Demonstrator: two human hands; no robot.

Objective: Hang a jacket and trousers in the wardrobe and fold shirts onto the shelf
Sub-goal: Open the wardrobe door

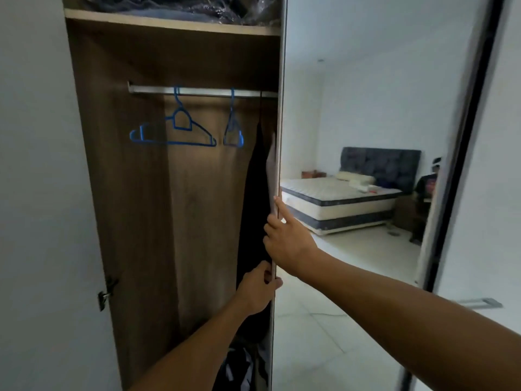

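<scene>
The wardrobe (135, 193) stands open, with brown wood inside. Two empty blue hangers (174, 134) hang on its metal rail (203, 91). A dark garment (253, 193) hangs at the rail's right end, partly hidden behind the mirrored door (366, 108). My left hand (258, 287) grips the door's left edge low down, thumb on the mirror side. A little higher on the same edge is my right hand (286, 238); its index finger lies straight up the edge and its other fingers curl behind it. No shirts are in sight.
The top shelf (169, 22) holds dark items wrapped in plastic. Crumpled clothes (242, 368) lie on the wardrobe floor. A white door with a hinge (105, 294) stands at the left. The mirror reflects a bed and a person.
</scene>
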